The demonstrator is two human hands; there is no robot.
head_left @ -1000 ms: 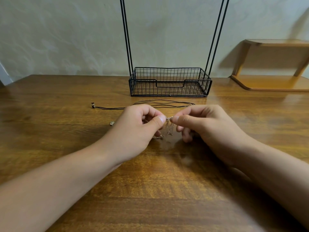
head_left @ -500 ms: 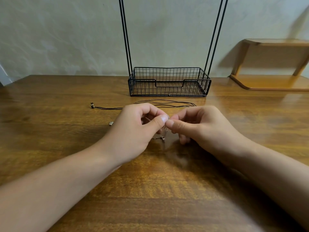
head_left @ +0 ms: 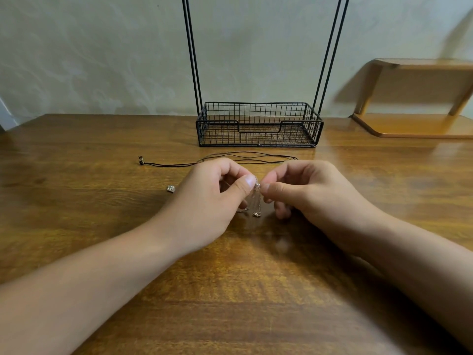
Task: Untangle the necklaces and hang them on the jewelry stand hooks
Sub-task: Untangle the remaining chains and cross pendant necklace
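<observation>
**Untangling, nothing hung yet**

Since the earlier frame the hands have parted slightly. The left hand (head_left: pixel 212 198) and right hand (head_left: pixel 302 193) each pinch the fine chain (head_left: pixel 256 201), which dangles between them (clasp near the table (head_left: pixel 256 290)). The cord necklace (head_left: pixel 230 160) lies just beyond the knuckles, the stand (head_left: pixel 258 124) farther on. Next, I judge, comes gently teasing the strands apart.

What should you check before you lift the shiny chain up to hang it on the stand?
1. Both hands pinch the silver chain: ok, left hand and right hand hold it.
2. Chain free of knots: cannot tell, too fine.
3. Clasp hanging loose: ok.
4. Black cord necklace apart from the chain: ok, it lies behind the hands.
5. Small charm clear of the chain: cannot tell.
6. Hooks on the stand: cannot tell, top out of view.
</observation>
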